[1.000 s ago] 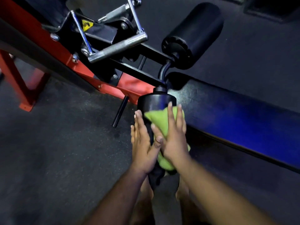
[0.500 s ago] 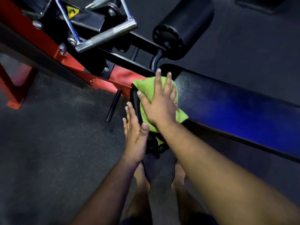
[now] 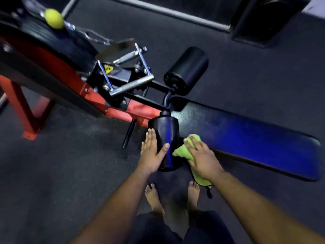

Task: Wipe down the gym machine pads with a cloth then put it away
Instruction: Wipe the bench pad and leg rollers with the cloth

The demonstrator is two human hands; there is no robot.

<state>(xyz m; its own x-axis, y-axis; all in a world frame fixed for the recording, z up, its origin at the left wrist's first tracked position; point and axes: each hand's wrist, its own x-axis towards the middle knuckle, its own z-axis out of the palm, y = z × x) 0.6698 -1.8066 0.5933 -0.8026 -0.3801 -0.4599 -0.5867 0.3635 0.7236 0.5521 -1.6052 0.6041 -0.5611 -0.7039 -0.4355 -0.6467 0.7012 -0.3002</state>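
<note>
**Two hands on the near roller pad, cloth at its right side**

Two bare hands are at work on the near roller pad [image 3: 164,138], the black cylinder standing just in front of the person's bare feet [image 3: 153,198]. The left hand [image 3: 152,154] lies flat against the pad's left side, fingers [image 3: 149,138] straight and released, thumb stretched across the front of the roller. Over on the other side, the right hand [image 3: 202,157] presses down on the green cloth [image 3: 182,151], fingers spread and bent over the bunched fabric; the cloth sits at the pad's right flank, where the roller meets the long bench pad [image 3: 246,136], and one end of it trails out beneath the wrist. That bench pad runs away to the right, catching a blue sheen. Beyond the near roller, a second roller pad [image 3: 188,71] sits on the same curved black bar. To the left, a chrome handle [image 3: 131,85] rests on the red frame [image 3: 26,106], with a chain [image 3: 95,36] leading up to a yellow ball [image 3: 54,18]. Dark rubber floor [image 3: 61,164] all around.
</note>
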